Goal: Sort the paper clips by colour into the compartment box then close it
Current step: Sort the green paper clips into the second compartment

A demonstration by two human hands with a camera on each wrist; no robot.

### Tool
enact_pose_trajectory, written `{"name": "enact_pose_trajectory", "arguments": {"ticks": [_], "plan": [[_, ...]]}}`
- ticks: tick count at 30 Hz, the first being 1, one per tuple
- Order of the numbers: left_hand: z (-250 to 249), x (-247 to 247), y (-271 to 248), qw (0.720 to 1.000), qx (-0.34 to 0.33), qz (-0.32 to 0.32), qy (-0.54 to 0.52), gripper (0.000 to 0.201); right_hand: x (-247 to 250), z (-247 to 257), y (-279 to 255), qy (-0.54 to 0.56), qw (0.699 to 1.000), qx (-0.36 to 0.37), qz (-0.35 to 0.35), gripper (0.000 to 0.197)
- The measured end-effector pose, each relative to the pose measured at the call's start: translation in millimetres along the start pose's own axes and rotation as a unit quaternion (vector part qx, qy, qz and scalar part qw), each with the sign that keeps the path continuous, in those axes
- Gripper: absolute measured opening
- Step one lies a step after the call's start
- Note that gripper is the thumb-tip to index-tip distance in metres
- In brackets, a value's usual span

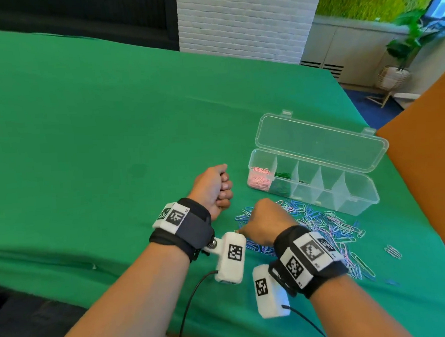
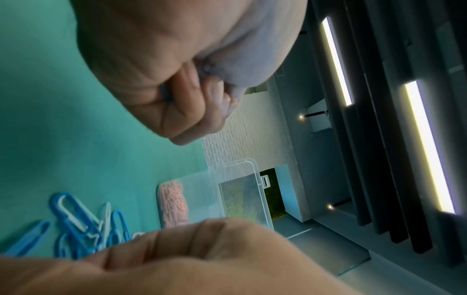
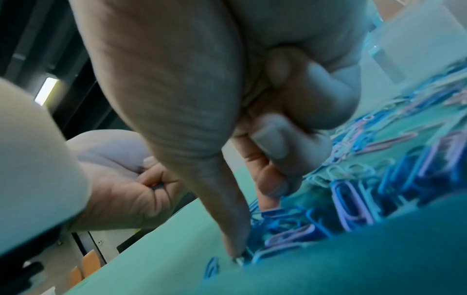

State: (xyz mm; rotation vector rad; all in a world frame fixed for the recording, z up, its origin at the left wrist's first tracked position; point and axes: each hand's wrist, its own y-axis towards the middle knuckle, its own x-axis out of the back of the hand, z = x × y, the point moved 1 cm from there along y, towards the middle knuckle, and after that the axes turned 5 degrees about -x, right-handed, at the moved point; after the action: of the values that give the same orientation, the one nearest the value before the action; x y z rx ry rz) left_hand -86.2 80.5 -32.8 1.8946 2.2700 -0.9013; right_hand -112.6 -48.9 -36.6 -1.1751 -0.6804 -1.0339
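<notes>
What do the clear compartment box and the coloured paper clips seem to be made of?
Clear compartment box: likely rigid transparent plastic with a glossy finish; the green cloth shows through its walls and open lid.
Coloured paper clips: probably wire with a smooth matt coloured coating, in blue, white and pink; no bare metal is visible, so solid plastic is possible.

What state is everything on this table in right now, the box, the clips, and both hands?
Box: lid open; pink clips in the end compartment, green in the next.
Loose clips: heaped unsorted on the cloth.
Left hand: fist, blue clips inside.
Right hand: fingers curled, thumb tip on a clip at the heap's edge.
</notes>
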Motion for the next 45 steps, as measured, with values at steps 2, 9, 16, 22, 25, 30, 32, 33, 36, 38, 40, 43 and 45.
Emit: {"name": "enact_pose_trajectory", "arguments": {"ticks": [2,9,16,22,25,30,32,33,36,38,40,43,45], "plan": [[-1.4,0.5,-1.4,1.000,-0.004,0.001,0.005,0.039,-1.8,-1.8,3.4,0.016,1.000,0.006,0.016,0.037],[11.5,7.8,-14.5,0.996,-0.003,0.027,0.089,0.037,10.4,-9.8,5.1,0.069,0.996,0.001,0.059,0.026],[22.0,10.6,-20.3,0.997,0.054,0.029,0.042,0.037,55.7,-25.4,-4.6,0.235,0.970,0.022,0.054,0.027],[34.4,-6.1,-31.6,0.985,0.123,0.102,-0.066,0.034,58.7,-7.0,-10.9,0.297,0.951,0.076,0.041,0.022],[27.2,0.1,-26.2,0.982,0.144,0.074,-0.099,0.035,50.2,-14.5,-6.1,0.304,0.951,0.053,-0.013,0.021],[1.2,18.0,-21.3,0.941,-0.043,0.088,0.324,0.042,19.9,-31.4,-3.8,0.053,0.998,0.025,0.009,0.031],[-7.1,23.7,-22.4,0.836,-0.106,0.127,0.523,0.033,11.7,-31.2,-0.5,0.017,1.000,0.013,-0.006,0.036],[-9.9,24.5,-24.5,0.787,-0.113,0.160,0.585,0.023,8.2,-29.0,1.2,0.002,1.000,0.014,-0.015,0.036],[-10.6,23.0,-30.7,0.653,-0.100,0.221,0.717,0.022,2.2,-20.1,6.5,-0.021,0.999,0.031,-0.018,0.024],[-9.6,19.5,-32.7,0.599,-0.114,0.229,0.759,0.026,2.9,-18.8,8.8,-0.013,0.999,0.035,-0.004,0.017],[-7.6,19.7,-31.3,0.584,-0.125,0.228,0.769,0.023,5.8,-22.9,10.8,0.002,0.999,0.039,0.016,0.013],[-4.3,24.5,-29.7,0.576,-0.143,0.224,0.773,0.014,8.3,-30.2,10.8,0.030,0.998,0.043,0.041,0.018],[-0.8,28.1,-30.9,0.558,-0.164,0.219,0.784,0.011,11.7,-32.3,7.1,0.061,0.996,0.048,0.030,0.020]]}}
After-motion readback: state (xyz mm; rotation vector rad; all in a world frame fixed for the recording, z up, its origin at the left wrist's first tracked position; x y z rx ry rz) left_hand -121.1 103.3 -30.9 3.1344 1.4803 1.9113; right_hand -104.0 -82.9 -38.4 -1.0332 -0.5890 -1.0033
